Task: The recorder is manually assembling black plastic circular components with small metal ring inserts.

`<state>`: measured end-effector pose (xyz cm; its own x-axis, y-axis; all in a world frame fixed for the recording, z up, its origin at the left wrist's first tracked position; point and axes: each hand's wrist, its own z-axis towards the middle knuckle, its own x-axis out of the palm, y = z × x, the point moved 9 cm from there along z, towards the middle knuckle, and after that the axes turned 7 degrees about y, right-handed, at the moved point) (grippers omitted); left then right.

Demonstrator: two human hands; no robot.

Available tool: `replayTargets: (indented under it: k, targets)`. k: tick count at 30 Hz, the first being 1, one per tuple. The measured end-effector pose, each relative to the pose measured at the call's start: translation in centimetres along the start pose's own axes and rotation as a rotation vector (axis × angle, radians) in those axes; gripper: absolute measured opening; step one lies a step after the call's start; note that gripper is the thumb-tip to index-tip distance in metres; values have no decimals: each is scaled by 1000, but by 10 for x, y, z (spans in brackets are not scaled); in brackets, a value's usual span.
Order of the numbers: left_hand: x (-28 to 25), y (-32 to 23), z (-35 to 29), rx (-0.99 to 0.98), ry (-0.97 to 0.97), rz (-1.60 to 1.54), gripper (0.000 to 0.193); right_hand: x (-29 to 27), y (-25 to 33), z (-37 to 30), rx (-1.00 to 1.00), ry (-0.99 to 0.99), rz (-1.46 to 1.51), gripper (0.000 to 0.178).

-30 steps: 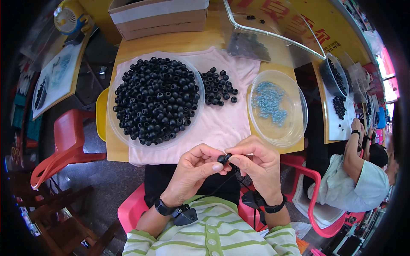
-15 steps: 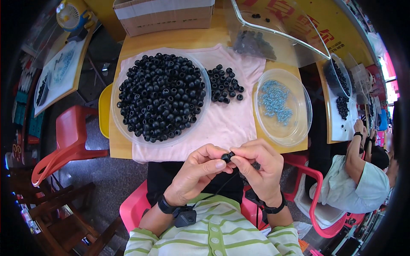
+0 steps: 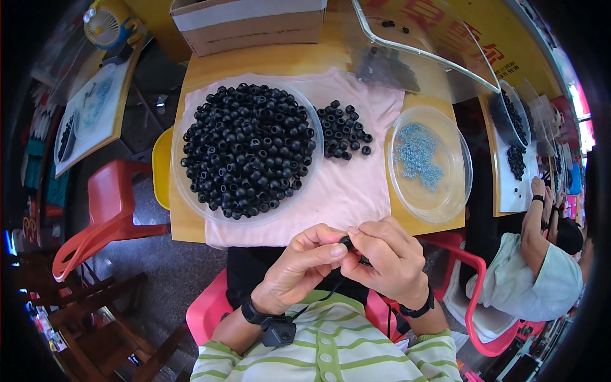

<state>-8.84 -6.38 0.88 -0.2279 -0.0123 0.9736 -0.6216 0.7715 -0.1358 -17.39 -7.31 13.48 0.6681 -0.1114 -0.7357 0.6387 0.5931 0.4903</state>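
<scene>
Close together at the near edge of the table, both my hands are closed around small pieces. The thumb and fingers of my left hand pinch a black bead-like piece. My right hand presses its fingertips against that piece from the other side. A second dark bit shows under the right fingers; its kind cannot be made out. Beyond my hands, a round clear tray is heaped with black hollow round pieces. Several more loose pieces lie beside it on a pink cloth.
A clear round tub with tiny light-blue pieces stands at the right. Behind are a cardboard box and a tilted clear bin. A red chair is at the left; another person works at the right.
My right fingers have curled in and now cover more of the black piece. The dark bit under them has come into sight. The whole view has shifted slightly.
</scene>
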Motion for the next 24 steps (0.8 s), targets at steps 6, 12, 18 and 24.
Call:
replayTargets:
  k: [6,12,18,24]
  targets:
    - [19,-27,-2,109,10,74,11,-1,10,25,-61,15,-10,27]
    - [27,-74,-4,342,-48,443,19,-11,-4,61,69,-45,62,22]
    - [75,-147,-45,905,-613,2115,28,-117,-107,111,706,-205,-250,30]
    - [63,-131,-26,607,-615,2359,27,-129,-189,119,776,-110,-417,57]
